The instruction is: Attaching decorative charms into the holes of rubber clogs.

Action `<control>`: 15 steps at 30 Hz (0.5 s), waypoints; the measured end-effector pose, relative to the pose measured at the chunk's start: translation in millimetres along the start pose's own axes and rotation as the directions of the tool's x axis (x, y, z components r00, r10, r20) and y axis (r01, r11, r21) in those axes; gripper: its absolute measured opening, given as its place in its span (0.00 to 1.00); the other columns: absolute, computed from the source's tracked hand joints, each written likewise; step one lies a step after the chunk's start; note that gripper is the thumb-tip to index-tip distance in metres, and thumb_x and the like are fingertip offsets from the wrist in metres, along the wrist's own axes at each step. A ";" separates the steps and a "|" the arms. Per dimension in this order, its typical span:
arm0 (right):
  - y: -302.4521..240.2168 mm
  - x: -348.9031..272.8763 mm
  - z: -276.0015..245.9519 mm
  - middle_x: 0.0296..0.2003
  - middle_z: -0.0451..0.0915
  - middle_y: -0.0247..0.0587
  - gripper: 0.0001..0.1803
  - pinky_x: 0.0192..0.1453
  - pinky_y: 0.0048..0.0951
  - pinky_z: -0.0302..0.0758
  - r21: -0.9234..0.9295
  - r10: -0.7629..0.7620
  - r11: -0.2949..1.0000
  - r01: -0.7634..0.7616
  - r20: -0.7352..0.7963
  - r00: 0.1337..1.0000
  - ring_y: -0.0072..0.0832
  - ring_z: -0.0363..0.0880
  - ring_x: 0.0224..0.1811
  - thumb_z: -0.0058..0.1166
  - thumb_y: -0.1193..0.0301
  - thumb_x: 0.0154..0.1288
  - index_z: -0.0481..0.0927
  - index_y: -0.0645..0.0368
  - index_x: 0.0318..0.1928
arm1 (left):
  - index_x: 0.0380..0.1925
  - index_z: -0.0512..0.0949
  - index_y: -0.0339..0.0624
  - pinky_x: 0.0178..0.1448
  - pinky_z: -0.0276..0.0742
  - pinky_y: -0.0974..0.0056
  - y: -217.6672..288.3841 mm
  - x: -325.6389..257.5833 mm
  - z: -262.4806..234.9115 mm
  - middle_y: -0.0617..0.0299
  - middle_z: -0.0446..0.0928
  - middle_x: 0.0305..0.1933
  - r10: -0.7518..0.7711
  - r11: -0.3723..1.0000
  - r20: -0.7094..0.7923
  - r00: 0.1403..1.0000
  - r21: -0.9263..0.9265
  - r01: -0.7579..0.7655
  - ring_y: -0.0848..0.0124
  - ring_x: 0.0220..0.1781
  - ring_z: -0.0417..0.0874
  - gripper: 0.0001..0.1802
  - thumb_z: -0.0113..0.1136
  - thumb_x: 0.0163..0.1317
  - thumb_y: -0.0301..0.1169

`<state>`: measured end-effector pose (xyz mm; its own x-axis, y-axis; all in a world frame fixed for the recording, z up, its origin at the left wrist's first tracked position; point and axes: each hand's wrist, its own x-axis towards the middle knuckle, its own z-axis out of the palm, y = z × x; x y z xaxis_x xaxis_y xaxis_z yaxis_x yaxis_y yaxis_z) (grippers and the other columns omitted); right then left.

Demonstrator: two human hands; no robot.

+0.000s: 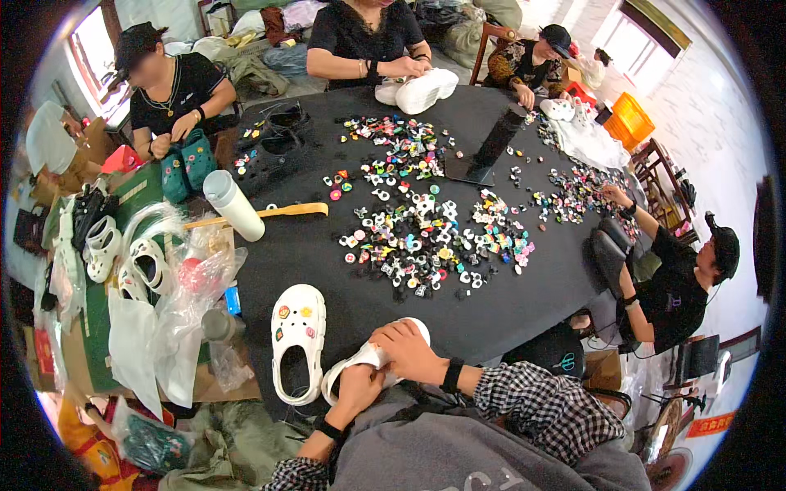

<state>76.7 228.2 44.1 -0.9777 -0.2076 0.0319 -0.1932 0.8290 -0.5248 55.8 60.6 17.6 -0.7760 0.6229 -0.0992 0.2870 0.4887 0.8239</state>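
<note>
Head: both hands [385, 364] grip white clog [360, 362] at table edge [491, 331].

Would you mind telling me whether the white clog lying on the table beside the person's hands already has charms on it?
Yes, the white clog on the black table carries several small coloured charms on its toe part.

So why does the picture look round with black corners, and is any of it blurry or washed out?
Head view: a fisheye lens bends the black table edge and leaves a dark rim. Windows at top right glare white. The charm pile and white clog look sharp; the left hand and right hand are evenly lit, with faint shadows.
</note>
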 end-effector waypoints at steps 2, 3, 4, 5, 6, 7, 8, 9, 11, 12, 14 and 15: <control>4.1 -1.7 -0.9 0.49 0.74 0.35 0.28 0.65 0.46 0.57 0.037 -0.028 0.999 0.028 0.005 1.000 0.37 0.67 0.58 0.63 0.71 0.42 0.72 0.53 0.49 | 0.31 0.77 0.32 0.35 0.72 0.52 8.8 0.7 -3.6 0.43 0.77 0.28 -0.098 0.995 0.098 0.990 0.046 0.094 0.46 0.32 0.79 0.14 0.60 0.52 0.34; 4.6 -2.0 -2.0 0.49 0.74 0.35 0.28 0.65 0.46 0.57 0.038 -0.033 0.999 0.033 0.004 0.999 0.37 0.67 0.58 0.63 0.71 0.42 0.72 0.53 0.49 | 0.31 0.77 0.32 0.35 0.72 0.52 10.0 0.7 -3.8 0.43 0.77 0.28 -0.099 0.994 0.093 0.991 0.049 0.095 0.46 0.32 0.79 0.14 0.60 0.52 0.34; 4.9 -2.3 -2.9 0.51 0.73 0.36 0.29 0.66 0.46 0.56 0.022 -0.026 0.999 0.025 0.032 0.999 0.37 0.66 0.59 0.64 0.70 0.42 0.72 0.53 0.50 | 0.35 0.76 0.32 0.37 0.72 0.52 10.5 0.7 -3.8 0.42 0.77 0.30 -0.120 0.993 0.116 0.986 0.020 0.119 0.45 0.34 0.78 0.15 0.59 0.52 0.34; 5.1 -3.1 -3.9 0.52 0.72 0.37 0.30 0.67 0.47 0.56 0.006 -0.017 1.000 0.016 0.060 0.998 0.38 0.65 0.60 0.64 0.70 0.42 0.72 0.53 0.51 | 0.38 0.75 0.31 0.40 0.73 0.51 11.0 0.6 -4.1 0.41 0.77 0.33 -0.140 0.990 0.141 0.980 -0.008 0.143 0.44 0.37 0.78 0.17 0.59 0.52 0.34; 4.8 -4.1 -6.7 0.52 0.72 0.37 0.30 0.67 0.47 0.56 0.006 -0.020 1.000 0.020 0.059 0.998 0.38 0.65 0.60 0.64 0.70 0.42 0.72 0.53 0.51 | 0.38 0.75 0.31 0.40 0.73 0.51 11.9 1.2 -4.6 0.41 0.77 0.33 -0.141 0.990 0.137 0.980 -0.006 0.143 0.44 0.37 0.78 0.17 0.59 0.52 0.34; 4.3 -6.2 -9.6 0.53 0.71 0.38 0.32 0.67 0.47 0.55 0.014 -0.026 1.000 0.025 0.040 0.999 0.38 0.64 0.61 0.64 0.69 0.42 0.71 0.53 0.53 | 0.39 0.75 0.30 0.41 0.73 0.51 12.9 2.0 -5.0 0.40 0.77 0.34 -0.144 0.988 0.149 0.978 -0.038 0.151 0.43 0.38 0.78 0.18 0.58 0.53 0.33; 3.9 -8.2 -12.9 0.55 0.70 0.39 0.33 0.67 0.47 0.54 0.022 -0.030 0.999 0.029 0.021 0.999 0.39 0.63 0.62 0.64 0.69 0.42 0.71 0.53 0.54 | 0.39 0.74 0.29 0.43 0.72 0.51 13.5 2.3 -5.0 0.39 0.77 0.35 -0.147 0.985 0.163 0.976 -0.070 0.160 0.42 0.39 0.77 0.18 0.58 0.53 0.33; 3.4 -9.9 -15.9 0.55 0.70 0.39 0.33 0.67 0.47 0.54 0.025 -0.030 0.999 0.030 0.020 0.999 0.39 0.63 0.62 0.64 0.69 0.42 0.71 0.53 0.54 | 0.39 0.74 0.29 0.43 0.72 0.51 12.9 0.6 -4.4 0.39 0.77 0.35 -0.149 0.985 0.163 0.975 -0.068 0.162 0.42 0.39 0.77 0.18 0.58 0.53 0.33; 3.1 -11.2 -21.6 0.57 0.67 0.41 0.35 0.68 0.47 0.54 0.067 0.012 0.998 -0.015 0.048 0.999 0.40 0.61 0.64 0.65 0.67 0.43 0.69 0.52 0.57 | 0.41 0.74 0.28 0.42 0.73 0.52 11.4 -2.5 -2.9 0.39 0.77 0.35 -0.157 0.976 0.132 0.979 -0.129 0.174 0.43 0.38 0.78 0.18 0.57 0.54 0.32; 3.1 -12.1 -22.9 0.57 0.67 0.41 0.35 0.68 0.47 0.54 0.069 0.019 0.997 -0.023 0.045 0.999 0.40 0.61 0.64 0.65 0.67 0.43 0.69 0.52 0.57 | 0.41 0.74 0.28 0.42 0.73 0.52 13.9 -2.1 -3.5 0.39 0.77 0.35 -0.155 0.977 0.140 0.978 -0.127 0.173 0.43 0.38 0.78 0.18 0.57 0.54 0.32; 3.2 -12.6 -23.7 0.59 0.65 0.43 0.36 0.68 0.47 0.54 0.067 0.054 0.996 -0.051 -0.052 0.997 0.43 0.58 0.66 0.66 0.65 0.45 0.68 0.50 0.58 | 0.40 0.74 0.27 0.41 0.73 0.54 20.1 2.5 -6.8 0.39 0.77 0.35 -0.057 0.977 -0.021 0.998 -0.208 0.052 0.45 0.38 0.79 0.18 0.56 0.54 0.32; 2.6 -11.9 -23.4 0.59 0.65 0.43 0.36 0.68 0.47 0.54 0.069 0.058 0.996 -0.054 -0.053 0.997 0.43 0.58 0.66 0.66 0.65 0.45 0.68 0.50 0.58 | 0.41 0.74 0.28 0.41 0.73 0.55 19.4 4.8 -8.0 0.39 0.77 0.35 -0.077 0.971 -0.023 0.997 -0.227 0.069 0.46 0.38 0.79 0.19 0.57 0.54 0.32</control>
<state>85.9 245.0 62.4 -0.9902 -0.1319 0.0464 -0.1340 0.8012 -0.5831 53.2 68.2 37.6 -0.8086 0.5692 -0.1490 0.0975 0.3794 0.9201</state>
